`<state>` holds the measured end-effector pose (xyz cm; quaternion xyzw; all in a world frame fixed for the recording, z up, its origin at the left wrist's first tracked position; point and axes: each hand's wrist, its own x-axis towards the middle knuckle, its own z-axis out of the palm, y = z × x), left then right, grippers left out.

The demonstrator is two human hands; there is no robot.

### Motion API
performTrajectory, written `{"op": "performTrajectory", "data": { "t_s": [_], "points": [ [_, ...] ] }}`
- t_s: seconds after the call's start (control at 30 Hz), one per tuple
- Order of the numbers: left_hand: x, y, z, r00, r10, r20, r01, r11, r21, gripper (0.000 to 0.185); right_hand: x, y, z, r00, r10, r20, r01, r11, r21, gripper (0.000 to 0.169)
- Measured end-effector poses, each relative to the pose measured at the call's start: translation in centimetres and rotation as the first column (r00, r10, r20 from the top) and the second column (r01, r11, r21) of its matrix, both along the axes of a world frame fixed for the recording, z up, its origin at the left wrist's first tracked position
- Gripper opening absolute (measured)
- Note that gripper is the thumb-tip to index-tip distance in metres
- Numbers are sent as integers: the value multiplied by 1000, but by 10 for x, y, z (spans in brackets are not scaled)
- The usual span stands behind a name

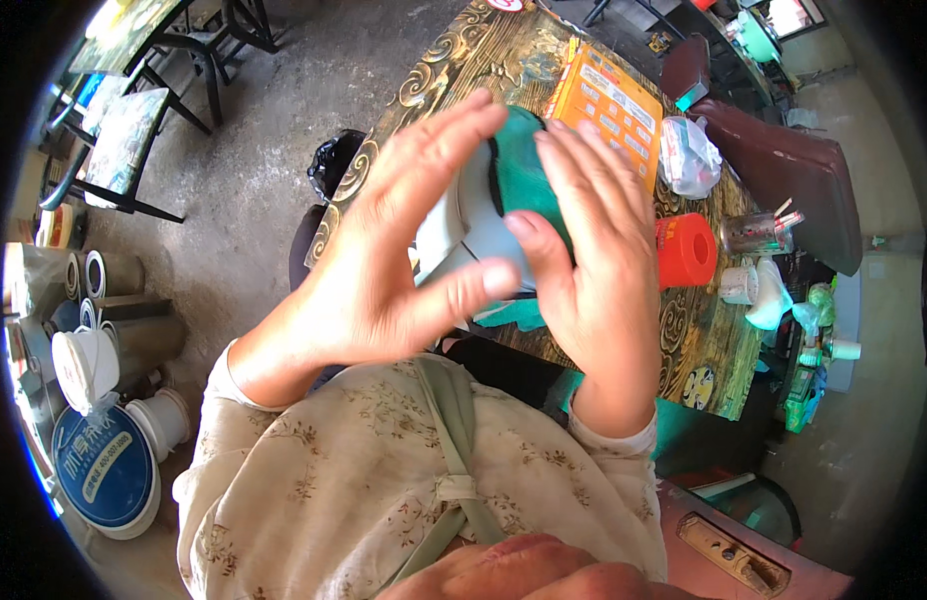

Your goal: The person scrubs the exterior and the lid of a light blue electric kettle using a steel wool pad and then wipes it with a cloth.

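My left hand and my right hand are both raised in front of my chest, palms partly turned towards each other, fingers spread and slightly blurred. Between and beyond them shows a grey and green object with a black edge; my hands hide much of it, and I cannot tell what it is. Neither hand visibly grips anything. Behind my right hand, an orange printed board or menu lies on the patterned wooden table. A red plastic container stands just to the right of that hand.
A tied plastic bag, a holder with chopsticks and a white cup stand on the table's right side. Brown leather chairs are beyond. A black-lined bin stands left of the table; buckets sit at far left.
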<state>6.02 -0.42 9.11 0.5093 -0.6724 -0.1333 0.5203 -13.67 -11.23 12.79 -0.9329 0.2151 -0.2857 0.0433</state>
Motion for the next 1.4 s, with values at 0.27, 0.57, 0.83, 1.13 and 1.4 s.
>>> {"op": "performTrajectory", "data": {
  "t_s": [0.27, 0.57, 0.83, 1.13, 1.4],
  "points": [
    [-21, 6, -14, 998, -63, 0, 63, 996, 67, 92, 0, -37, 5, 1000, 2, -12, -2, 999, 54, 32],
    [-18, 2, -20, 997, -75, -13, 76, 996, 45, 96, 5, -32, 4, 997, 75, 20, -76, 995, 60, 28],
    [-20, 2, -26, 998, -44, -49, 44, 999, 14, 104, -6, -6, 10, 954, 300, -24, -291, 939, 184, 29],
    [-20, 5, -19, 999, -42, -28, 43, 999, 31, 103, 10, -37, -2, 999, 41, -4, -40, 990, 136, 37],
    [-22, 3, -28, 999, -7, -46, 7, 1000, 3, 105, -10, 0, 7, 969, 207, -135, -189, 973, 132, 43]
  ]
}}
